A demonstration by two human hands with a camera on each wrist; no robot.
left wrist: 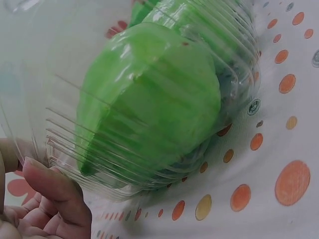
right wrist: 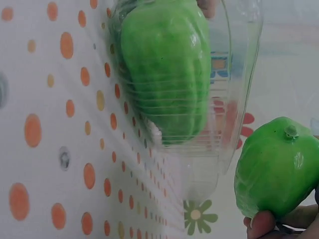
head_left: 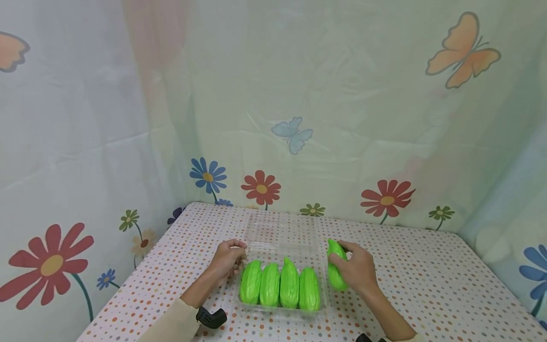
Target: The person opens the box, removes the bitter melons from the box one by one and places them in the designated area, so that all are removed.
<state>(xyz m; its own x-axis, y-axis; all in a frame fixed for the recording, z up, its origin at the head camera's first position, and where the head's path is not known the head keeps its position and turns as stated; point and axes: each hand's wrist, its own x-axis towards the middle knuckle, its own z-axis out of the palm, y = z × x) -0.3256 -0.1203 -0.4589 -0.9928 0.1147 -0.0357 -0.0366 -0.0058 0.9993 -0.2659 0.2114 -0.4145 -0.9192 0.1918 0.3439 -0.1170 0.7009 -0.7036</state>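
Note:
A clear plastic clamshell box [head_left: 323, 297] lies on the table, its hinged lid [head_left: 279, 232] folded back. Several glossy green papayas [head_left: 269, 285] fill its base side by side, stretching front to back. My left hand [head_left: 228, 260] pinches the box's left rim near the hinge; the left wrist view shows the thumb [left wrist: 57, 191] against the ribbed plastic. Just right of the box, my right hand [head_left: 358, 267] grips another green papaya [head_left: 336, 273], fingers behind and thumb across its near side. Its stem end [right wrist: 291, 131] faces the right wrist camera.
A table with a dotted cloth [head_left: 427, 280] carries the box. Behind and at both sides hangs a curtain [head_left: 342, 95] printed with flowers and butterflies. Dark wrist cameras [head_left: 211, 317] sit on the forearms.

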